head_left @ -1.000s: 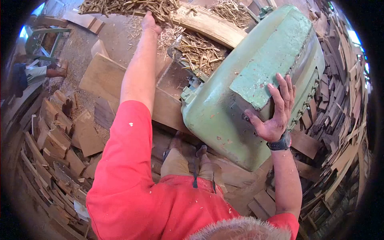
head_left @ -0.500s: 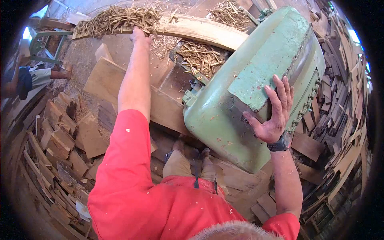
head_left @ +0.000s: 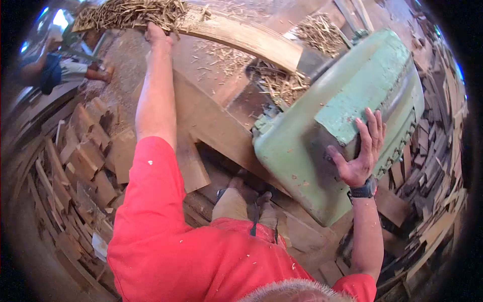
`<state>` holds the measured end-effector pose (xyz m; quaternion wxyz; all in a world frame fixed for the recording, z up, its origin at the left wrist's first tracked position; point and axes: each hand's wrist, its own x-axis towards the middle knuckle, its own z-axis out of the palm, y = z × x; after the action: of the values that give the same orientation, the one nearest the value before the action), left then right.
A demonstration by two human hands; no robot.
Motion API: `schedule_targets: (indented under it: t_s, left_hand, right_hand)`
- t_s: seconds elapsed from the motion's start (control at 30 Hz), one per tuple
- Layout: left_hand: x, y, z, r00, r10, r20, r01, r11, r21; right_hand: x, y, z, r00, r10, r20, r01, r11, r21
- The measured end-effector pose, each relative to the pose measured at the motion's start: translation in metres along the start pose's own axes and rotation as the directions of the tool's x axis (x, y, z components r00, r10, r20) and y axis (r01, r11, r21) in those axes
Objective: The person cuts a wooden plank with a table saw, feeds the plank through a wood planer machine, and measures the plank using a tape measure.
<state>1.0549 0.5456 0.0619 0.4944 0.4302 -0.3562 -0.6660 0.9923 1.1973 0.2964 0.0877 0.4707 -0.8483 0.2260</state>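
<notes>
My left hand [head_left: 159, 36] is closed on the near edge of a long wooden board [head_left: 246, 41], its fingers partly hidden under it. Wood shavings [head_left: 133, 14] lie heaped on the board's left part. The board's pale right end shows just beside a large green machine cover [head_left: 297, 151]. Against the front of that cover rests my right hand [head_left: 363, 156], fingers spread, holding nothing. A dark watch is on the right wrist.
More shavings [head_left: 282, 83] lie by the machine's left side. Wood offcuts [head_left: 93, 146] pile up at left, and stacked scraps [head_left: 432, 151] line the right. A wide plank [head_left: 216, 123] slants towards the machine. Another person [head_left: 55, 70] is at the far left.
The board has slid leftward, away from the machine, with my left hand on it; its right end now shows. My right hand stays on the cover. The whole view has shifted slightly.
</notes>
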Motion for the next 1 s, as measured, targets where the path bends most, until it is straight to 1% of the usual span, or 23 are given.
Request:
schedule_targets:
  t_s: [0.03,0.07,0.1,0.13,0.2,0.23,0.3,0.37,0.4,0.43,0.47,0.5,0.53,0.6,0.63,0.7,0.77,0.8,0.9,0.93,1.0]
  left_hand:
    - [0.001,0.02,-0.008,0.999,0.034,-0.007,-0.034,0.999,0.04]
    - [-0.021,0.041,-0.003,0.996,0.023,0.082,-0.019,0.999,-0.044]
    - [-0.019,0.054,-0.008,0.992,0.019,0.124,-0.004,0.993,-0.119]
    - [-0.016,0.066,-0.014,0.986,0.015,0.166,0.017,0.981,-0.192]
    - [-0.011,0.094,-0.027,0.984,-0.007,0.178,0.046,0.975,-0.219]
    - [-0.022,0.108,-0.031,0.971,0.126,0.206,-0.075,0.969,-0.236]
    - [-0.074,0.155,-0.035,0.978,-0.05,0.203,0.1,0.965,-0.243]
    - [-0.062,0.156,-0.065,0.91,0.089,0.405,0.04,0.954,-0.298]
    - [-0.056,0.145,-0.084,0.795,0.359,0.49,-0.441,0.896,0.059]
    - [-0.05,0.135,-0.102,0.605,0.596,0.528,-0.794,0.502,0.343]
    - [-0.053,0.133,-0.114,0.737,0.305,0.603,-0.315,0.945,-0.093]
    - [-0.056,0.126,-0.124,0.628,0.054,0.776,0.408,0.827,-0.388]
    - [-0.04,0.102,-0.131,0.541,0.075,0.838,0.53,0.743,-0.409]
    - [-0.048,0.086,-0.128,0.456,0.108,0.883,0.645,0.644,-0.412]
    - [-0.064,0.077,-0.131,0.594,0.015,0.804,0.487,0.789,-0.375]
    - [-0.104,0.079,-0.123,0.717,-0.041,0.696,0.33,0.9,-0.286]
    - [-0.147,0.08,-0.111,0.606,-0.102,0.789,0.529,0.792,-0.304]
    - [-0.172,0.084,-0.103,0.658,-0.089,0.748,0.383,0.895,-0.23]
    - [-0.226,0.084,-0.083,0.65,-0.096,0.754,0.432,0.863,-0.262]
    - [-0.242,0.082,-0.08,0.578,-0.065,0.813,0.524,0.794,-0.309]
    - [-0.287,0.091,-0.068,0.563,-0.058,0.825,0.528,0.792,-0.305]
  right_hand:
    - [0.001,0.0,0.0,1.0,-0.002,-0.007,0.002,1.0,-0.004]
    - [0.001,-0.001,0.002,1.0,-0.013,-0.016,0.012,1.0,-0.012]
    - [0.0,-0.002,0.002,0.999,-0.04,-0.024,0.04,0.999,0.012]
    - [0.001,-0.003,0.003,0.999,-0.041,-0.024,0.041,0.999,-0.005]
    - [0.002,-0.005,0.0,0.998,-0.056,-0.018,0.055,0.998,-0.035]
    - [0.002,-0.006,0.001,0.996,-0.079,-0.028,0.079,0.997,-0.017]
    - [0.001,-0.006,0.002,0.996,-0.077,-0.039,0.076,0.996,-0.038]
    - [0.0,-0.009,0.001,0.995,-0.094,-0.037,0.093,0.995,-0.027]
    - [0.001,-0.01,0.001,0.994,-0.099,-0.04,0.098,0.995,-0.033]
    - [0.001,-0.01,0.001,0.994,-0.101,-0.04,0.099,0.994,-0.043]
    - [0.001,-0.01,0.001,0.993,-0.113,-0.041,0.111,0.993,-0.045]
    - [0.001,-0.009,0.001,0.992,-0.123,-0.036,0.121,0.992,-0.039]
    - [0.0,-0.009,0.001,0.991,-0.128,-0.042,0.126,0.991,-0.038]
    - [-0.002,-0.009,0.002,0.989,-0.137,-0.051,0.135,0.99,-0.036]
    - [-0.003,-0.009,0.001,0.989,-0.139,-0.042,0.137,0.99,-0.038]
    - [-0.004,-0.009,0.002,0.986,-0.153,-0.066,0.152,0.988,-0.028]
    - [-0.007,-0.006,0.003,0.988,-0.139,-0.073,0.136,0.99,-0.046]
    - [-0.007,-0.007,0.003,0.987,-0.136,-0.08,0.134,0.99,-0.033]
    - [-0.012,-0.004,0.003,0.985,-0.13,-0.115,0.127,0.991,-0.029]
    - [-0.013,-0.004,0.002,0.986,-0.128,-0.106,0.125,0.992,-0.034]
    - [-0.013,-0.005,-0.001,0.99,-0.095,-0.106,0.092,0.995,-0.039]
